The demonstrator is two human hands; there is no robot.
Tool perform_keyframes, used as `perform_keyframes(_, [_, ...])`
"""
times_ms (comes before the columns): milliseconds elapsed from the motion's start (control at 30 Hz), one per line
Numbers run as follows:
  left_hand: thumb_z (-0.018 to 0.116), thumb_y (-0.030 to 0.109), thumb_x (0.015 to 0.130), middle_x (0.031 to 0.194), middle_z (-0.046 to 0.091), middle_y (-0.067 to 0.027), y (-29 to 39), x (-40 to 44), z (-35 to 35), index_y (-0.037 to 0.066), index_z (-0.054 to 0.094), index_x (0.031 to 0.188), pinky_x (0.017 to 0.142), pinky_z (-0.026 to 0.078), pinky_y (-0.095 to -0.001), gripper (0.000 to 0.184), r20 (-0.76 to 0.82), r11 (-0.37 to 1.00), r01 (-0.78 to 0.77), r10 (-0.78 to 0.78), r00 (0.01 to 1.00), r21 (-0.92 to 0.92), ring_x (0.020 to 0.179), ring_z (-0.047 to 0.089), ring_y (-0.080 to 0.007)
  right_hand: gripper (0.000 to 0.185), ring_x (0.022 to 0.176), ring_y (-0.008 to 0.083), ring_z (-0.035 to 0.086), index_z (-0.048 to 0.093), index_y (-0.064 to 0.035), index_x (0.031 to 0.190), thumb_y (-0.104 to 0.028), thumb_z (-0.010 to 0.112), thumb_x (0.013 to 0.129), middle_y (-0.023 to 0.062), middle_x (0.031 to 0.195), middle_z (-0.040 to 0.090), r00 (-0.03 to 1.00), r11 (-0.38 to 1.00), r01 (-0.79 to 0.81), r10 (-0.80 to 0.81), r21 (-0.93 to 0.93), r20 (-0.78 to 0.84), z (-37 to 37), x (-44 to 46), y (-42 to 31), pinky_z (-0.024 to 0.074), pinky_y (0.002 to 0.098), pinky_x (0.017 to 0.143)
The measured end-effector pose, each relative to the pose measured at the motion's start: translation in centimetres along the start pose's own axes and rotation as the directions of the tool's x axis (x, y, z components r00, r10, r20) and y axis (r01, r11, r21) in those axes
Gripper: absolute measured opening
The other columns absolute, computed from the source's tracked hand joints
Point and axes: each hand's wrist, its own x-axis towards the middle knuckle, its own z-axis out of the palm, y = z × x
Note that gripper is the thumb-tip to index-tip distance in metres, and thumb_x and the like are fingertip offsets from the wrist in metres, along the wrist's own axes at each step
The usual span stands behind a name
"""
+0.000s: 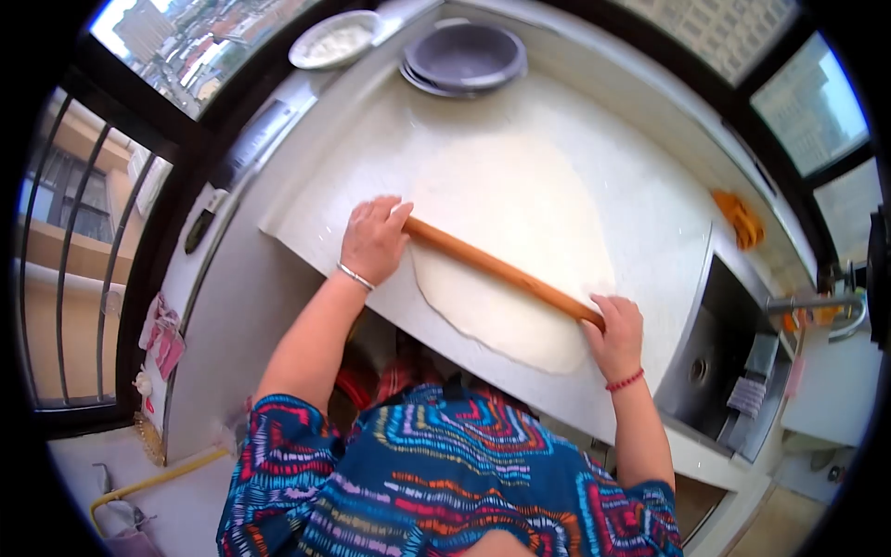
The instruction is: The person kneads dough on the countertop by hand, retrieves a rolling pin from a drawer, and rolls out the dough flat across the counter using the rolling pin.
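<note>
A large, thin sheet of pale dough (pixel 510 204) lies spread on the white countertop (pixel 325 176). Across its near part rests a long wooden rolling pin (pixel 501 269), slanting down from left to right. My left hand (pixel 376 239) is at the pin's left end, with its fingers near the dough's left edge and a silver bangle on the wrist. At the right end, my right hand (pixel 614 332) grips the pin with curled fingers; a red bead bracelet is on that wrist.
Stacked grey bowls (pixel 466 58) stand at the counter's back. A white bowl of flour (pixel 336 42) sits on the ledge at back left. An orange cloth (pixel 740 219) lies by the right wall, above a metal sink (pixel 701 369) with a faucet (pixel 817 304).
</note>
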Motion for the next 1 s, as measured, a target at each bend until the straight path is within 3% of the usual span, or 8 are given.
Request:
perform_keyframes(33, [0.062, 0.011, 0.076, 0.099, 0.059, -0.0095, -1.4, -0.4, 0.0, 0.007, 0.061, 0.095, 0.083, 0.043, -0.0408, 0.019, -0.029, 1.000, 0.004, -0.004, 1.000, 0.013, 0.095, 0.056, -0.0287, 0.035, 0.083, 0.0315, 0.054, 0.062, -0.0064, 0.102, -0.008, 0.072, 0.069, 0.0119, 0.091, 0.059, 0.998, 0.999, -0.011, 0.013, 0.037, -0.064, -0.2, 1.4, -0.7, 0.0439, 0.0400, 0.072])
perform_keyframes(100, [0.065, 0.019, 0.079, 0.093, 0.062, -0.0093, -4.4, -1.2, 0.4, 0.008, 0.061, 0.087, 0.075, 0.047, -0.0408, 0.014, 0.076, 0.945, 0.317, -0.311, 0.947, -0.081, 0.087, 0.059, -0.0287, 0.035, 0.086, 0.0318, 0.055, 0.061, -0.0050, 0.103, -0.005, 0.071, 0.070, 0.0126, 0.093, 0.059, 0.996, 0.997, 0.035, -0.028, 0.071, -0.090, -0.3, 5.8, -2.6, 0.0446, 0.0400, 0.075])
perform_keyframes(333, [0.061, 0.031, 0.083, 0.071, 0.062, -0.0082, -9.4, -1.4, 2.2, 0.012, 0.061, 0.067, 0.058, 0.048, -0.0430, 0.025, 0.293, 0.919, 0.385, -0.348, 0.890, -0.080, 0.066, 0.061, -0.0298, 0.025, 0.086, 0.0321, 0.058, 0.062, -0.0059, 0.100, -0.002, 0.063, 0.076, 0.0137, 0.091, 0.060, 0.919, 0.881, 0.385, -0.340, 0.276, -0.197, 5.0, 30.1, -15.8, 0.0484, 0.0386, 0.074])
perform_keyframes(533, [0.061, 0.030, 0.083, 0.071, 0.061, -0.0084, -9.4, -1.1, 1.9, 0.011, 0.059, 0.065, 0.056, 0.048, -0.0422, 0.027, 0.301, 0.902, 0.389, -0.324, 0.897, -0.189, 0.064, 0.060, -0.0293, 0.022, 0.098, 0.0328, 0.060, 0.067, -0.0076, 0.101, -0.019, 0.061, 0.083, 0.0161, 0.102, 0.062, 0.961, 0.960, 0.261, -0.268, 0.098, 0.066, 13.0, 46.6, -24.5, 0.0476, 0.0393, 0.085])
perform_keyframes(633, [0.062, 0.029, 0.082, 0.070, 0.061, -0.0080, -9.6, -1.1, 1.9, 0.011, 0.059, 0.064, 0.056, 0.048, -0.0418, 0.026, 0.300, 0.893, 0.383, -0.308, 0.903, -0.235, 0.064, 0.060, -0.0288, 0.038, 0.104, 0.0321, 0.060, 0.067, -0.0063, 0.105, -0.034, 0.067, 0.079, 0.0180, 0.110, 0.064, 0.954, 0.994, 0.094, -0.075, -0.051, 0.289, 14.6, 50.0, -26.6, 0.0460, 0.0388, 0.091])
perform_keyframes(867, [0.064, 0.027, 0.081, 0.069, 0.059, -0.0076, -9.7, -1.3, 2.2, 0.012, 0.058, 0.066, 0.055, 0.048, -0.0403, 0.022, 0.298, 0.868, 0.370, -0.276, 0.914, -0.330, 0.063, 0.060, -0.0279, 0.033, 0.103, 0.0330, 0.061, 0.067, -0.0040, 0.104, -0.022, 0.066, 0.076, 0.0195, 0.107, 0.065, 0.909, 0.996, 0.077, -0.055, -0.037, 0.413, 17.2, 51.8, -26.5, 0.0471, 0.0389, 0.089])
perform_keyframes(900, [0.064, 0.027, 0.081, 0.069, 0.059, -0.0076, -9.7, -1.3, 2.2, 0.012, 0.058, 0.066, 0.055, 0.048, -0.0403, 0.022, 0.298, 0.867, 0.371, -0.276, 0.914, -0.332, 0.063, 0.060, -0.0279, 0.018, 0.093, 0.0341, 0.062, 0.067, -0.0036, 0.091, -0.015, 0.063, 0.078, 0.0195, 0.095, 0.066, 0.946, 0.996, 0.091, -0.081, -0.017, 0.313, 18.3, 52.1, -26.2, 0.0478, 0.0382, 0.082])
perform_keyframes(1000, [0.064, 0.027, 0.080, 0.070, 0.059, -0.0073, -9.7, -1.3, 2.2, 0.012, 0.058, 0.067, 0.055, 0.049, -0.0403, 0.021, 0.291, 0.866, 0.363, -0.270, 0.918, -0.342, 0.063, 0.060, -0.0279, 0.024, 0.101, 0.0356, 0.060, 0.068, -0.0018, 0.099, -0.011, 0.054, 0.081, 0.0223, 0.105, 0.064, 0.935, 0.998, 0.052, -0.038, -0.031, 0.352, 18.5, 52.7, -26.1, 0.0465, 0.0415, 0.089])
